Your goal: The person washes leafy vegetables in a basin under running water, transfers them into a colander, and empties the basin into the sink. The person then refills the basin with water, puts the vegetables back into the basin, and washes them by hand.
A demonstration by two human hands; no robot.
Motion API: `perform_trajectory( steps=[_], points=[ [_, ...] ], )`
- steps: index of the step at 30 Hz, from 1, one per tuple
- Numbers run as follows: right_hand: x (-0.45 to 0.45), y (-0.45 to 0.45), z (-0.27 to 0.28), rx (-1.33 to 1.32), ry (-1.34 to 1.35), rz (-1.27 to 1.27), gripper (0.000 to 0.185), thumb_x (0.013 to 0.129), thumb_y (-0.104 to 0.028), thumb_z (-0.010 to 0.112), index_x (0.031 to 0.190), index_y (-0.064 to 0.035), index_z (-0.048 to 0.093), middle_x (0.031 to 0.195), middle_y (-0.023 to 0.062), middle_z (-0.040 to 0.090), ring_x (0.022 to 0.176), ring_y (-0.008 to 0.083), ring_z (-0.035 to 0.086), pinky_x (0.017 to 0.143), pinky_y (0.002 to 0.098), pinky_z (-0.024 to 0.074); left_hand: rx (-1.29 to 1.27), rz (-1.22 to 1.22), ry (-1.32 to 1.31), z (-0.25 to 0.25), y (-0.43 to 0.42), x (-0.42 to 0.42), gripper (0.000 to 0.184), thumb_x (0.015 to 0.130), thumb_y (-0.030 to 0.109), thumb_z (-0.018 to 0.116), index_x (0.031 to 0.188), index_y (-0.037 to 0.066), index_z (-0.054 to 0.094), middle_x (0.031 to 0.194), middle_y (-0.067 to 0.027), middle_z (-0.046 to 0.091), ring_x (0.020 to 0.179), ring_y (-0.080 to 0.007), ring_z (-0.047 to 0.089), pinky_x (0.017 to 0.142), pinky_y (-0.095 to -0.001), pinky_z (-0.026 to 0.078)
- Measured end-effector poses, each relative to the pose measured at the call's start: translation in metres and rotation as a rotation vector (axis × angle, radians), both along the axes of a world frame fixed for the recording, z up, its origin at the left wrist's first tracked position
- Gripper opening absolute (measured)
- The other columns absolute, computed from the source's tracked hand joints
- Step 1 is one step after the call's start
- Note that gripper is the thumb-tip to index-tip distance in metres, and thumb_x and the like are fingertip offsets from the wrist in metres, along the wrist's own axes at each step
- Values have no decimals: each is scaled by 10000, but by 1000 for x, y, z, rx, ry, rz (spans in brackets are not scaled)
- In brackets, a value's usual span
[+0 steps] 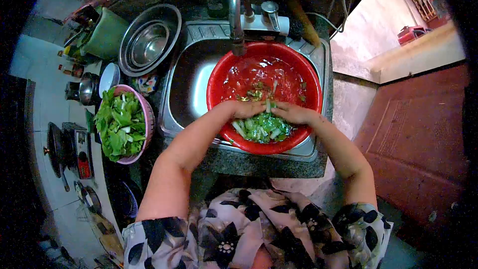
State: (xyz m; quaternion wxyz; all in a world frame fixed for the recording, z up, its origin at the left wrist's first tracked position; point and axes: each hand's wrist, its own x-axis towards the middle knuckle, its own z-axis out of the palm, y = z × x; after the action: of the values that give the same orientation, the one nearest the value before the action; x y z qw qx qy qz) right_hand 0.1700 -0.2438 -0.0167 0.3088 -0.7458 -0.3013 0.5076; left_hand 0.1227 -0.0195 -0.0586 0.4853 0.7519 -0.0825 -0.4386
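**Left hand [249,110] and right hand [295,113] together at wet greens [266,130]**

The fingertips nearly meet over the bunch; I can't tell whether either grip has closed on any. The greens lie at the near side of a red basin [213,87] of water, set over the sink [191,87]'s right part. The tap [239,17] juts over the basin's far rim, a bottle [212,0] to its left. Steel bowls [151,40] crowd the sink's left, and nearer stands a pink basket [149,122] of leaves [119,125].
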Motion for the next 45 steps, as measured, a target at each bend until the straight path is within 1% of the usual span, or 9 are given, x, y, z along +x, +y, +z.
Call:
perform_trajectory(
  steps=[7,11,15,18,20,24,31,39,45],
  points=[
    [-55,29,-33,281,362,-638,613,938,-444,385,1409,-94,211,1380,114,341,1253,208,328,1016,327,296,-354,753,424,42,-46,-43,594,905,573,302,1357,188,296,1315,-103,413,1142,-258,461,868,-457,445],
    [-76,56,-27,358,24,-855,516,937,-361,429,1351,-66,337,1344,142,379,1226,230,366,1010,340,299,-504,1277,433,69,-75,-52,610,890,601,314,1338,187,323,1295,-64,423,1205,-218,378,993,-411,307],
    [-76,71,-2,436,-704,-862,381,848,-275,568,1158,-56,535,1159,199,526,1127,344,468,964,405,367,-1122,1249,194,85,-76,-51,535,894,595,297,1134,158,492,1112,-26,519,1050,-170,478,922,-353,396],
    [-54,65,0,451,-587,-899,287,792,-176,624,1058,-69,606,1067,154,591,997,306,552,922,390,400,-1140,1277,104,94,-72,-49,509,898,565,343,1178,158,465,1124,-33,525,1056,-182,483,921,-366,394],
    [-39,50,17,364,-791,-737,319,747,-96,637,1061,-57,596,1073,123,599,974,266,568,871,353,433,-960,1119,304,106,-63,-50,532,908,513,392,1283,135,394,1161,-46,530,1105,-204,470,942,-349,383],
    [-23,29,36,435,-977,-783,279,755,-79,616,1033,-66,608,1019,130,597,976,287,558,873,364,435,-38,770,-552,118,-25,-58,615,854,281,561,1362,46,303,1320,-214,405,1235,-318,384,1015,-360,305],
    [-31,53,66,456,-1094,-551,297,753,16,583,1040,-58,601,1002,122,585,948,252,572,843,310,440,-97,952,-924,210,64,-117,258,802,112,578,1048,40,599,947,-120,617,838,-209,601,775,-289,471],
    [-122,278,218,845,-832,-252,446,672,5,622,1092,-143,592,1106,140,534,1023,313,537,885,362,448,-96,1492,-1304,288,208,-218,146,840,-11,531,964,15,603,989,-53,605,910,-126,566,826,-255,447],
    [-141,407,162,661,-791,136,438,886,-334,473,1288,-164,438,1344,192,358,1264,369,307,1035,446,260,558,1164,-1401,237,262,-256,393,868,224,559,1210,45,487,1249,-145,481,1196,-323,399,1017,-404,291]
  ],
)
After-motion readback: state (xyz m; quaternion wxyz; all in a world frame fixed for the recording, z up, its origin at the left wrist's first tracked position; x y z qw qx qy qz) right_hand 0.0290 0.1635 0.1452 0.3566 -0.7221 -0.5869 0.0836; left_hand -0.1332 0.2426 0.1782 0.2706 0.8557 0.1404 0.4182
